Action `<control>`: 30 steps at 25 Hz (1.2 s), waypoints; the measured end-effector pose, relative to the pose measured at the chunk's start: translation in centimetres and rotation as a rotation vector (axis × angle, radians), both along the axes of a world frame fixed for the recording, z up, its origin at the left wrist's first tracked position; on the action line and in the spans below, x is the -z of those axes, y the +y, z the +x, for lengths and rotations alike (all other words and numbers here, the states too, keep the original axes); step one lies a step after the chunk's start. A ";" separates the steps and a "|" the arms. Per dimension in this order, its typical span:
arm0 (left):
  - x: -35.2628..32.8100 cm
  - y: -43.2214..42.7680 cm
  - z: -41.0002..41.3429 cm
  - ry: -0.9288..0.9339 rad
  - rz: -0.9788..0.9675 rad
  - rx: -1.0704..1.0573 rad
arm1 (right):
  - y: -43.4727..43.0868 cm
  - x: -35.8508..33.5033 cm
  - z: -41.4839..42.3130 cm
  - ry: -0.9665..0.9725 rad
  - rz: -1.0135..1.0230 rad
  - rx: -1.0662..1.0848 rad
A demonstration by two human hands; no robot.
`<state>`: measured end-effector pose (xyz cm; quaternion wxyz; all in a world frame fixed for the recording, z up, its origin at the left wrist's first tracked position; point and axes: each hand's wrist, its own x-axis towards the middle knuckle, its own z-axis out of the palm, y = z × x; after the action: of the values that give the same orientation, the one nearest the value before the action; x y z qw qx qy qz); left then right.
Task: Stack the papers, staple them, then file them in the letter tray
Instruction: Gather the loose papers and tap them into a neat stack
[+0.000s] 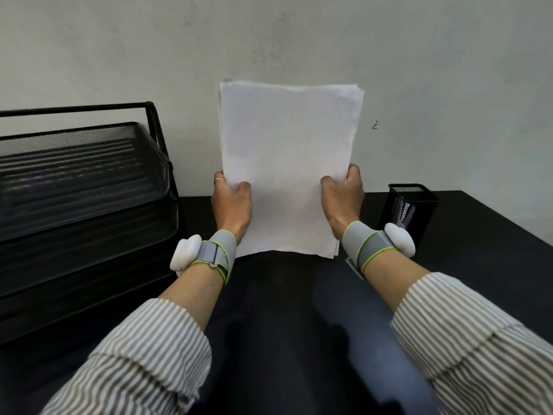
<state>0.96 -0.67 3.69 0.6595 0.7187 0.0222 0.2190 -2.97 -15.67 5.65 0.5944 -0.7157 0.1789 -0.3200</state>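
Papers (287, 163), a stack of blank white sheets, are held upright in front of the person, one hand gripping each long side near the bottom. Nearest the camera, two forearms in striped sleeves (134, 354) reach forward over a dark table (284, 310). Each wrist wears a grey band edged in green (217, 254) with a white rounded pod (185, 256) on its outer side. The left hand (232, 208) clamps the stack's left edge, thumb on the front, and the fingers (220, 178) wrap behind the sheets; one wears a thin ring (219, 180). The right hand (341, 202) grips the right edge the same way, thumb in front, fingers (354, 172) curled round the back. The stack's lower edge sits at table level; whether it touches cannot be told. The top edges are slightly uneven. To the left stands a black mesh letter tray (80, 181) with several tiers. To the right, just beyond the right wrist, stands a black mesh pen cup (411, 211). Behind everything is a pale wall (449, 70).
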 end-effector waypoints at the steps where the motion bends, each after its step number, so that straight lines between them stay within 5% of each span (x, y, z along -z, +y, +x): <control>1: -0.2 0.1 0.0 0.005 0.005 0.001 | 0.0 -0.1 0.0 0.004 0.000 -0.004; 14: -11.9 0.3 0.6 -0.342 0.157 -0.003 | -0.9 -8.1 1.1 -0.202 -0.201 0.014; 21: -11.6 0.4 0.6 -0.434 0.419 -0.056 | -0.9 -8.8 1.4 -0.236 -0.487 0.044; 30: -10.8 0.8 0.9 -0.439 0.346 -0.078 | -1.1 -8.4 1.2 -0.233 -0.490 0.057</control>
<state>1.87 0.09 14.45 0.5072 0.7546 -0.1312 0.3951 -1.78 -16.76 14.07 0.4111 -0.7912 0.0466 -0.4503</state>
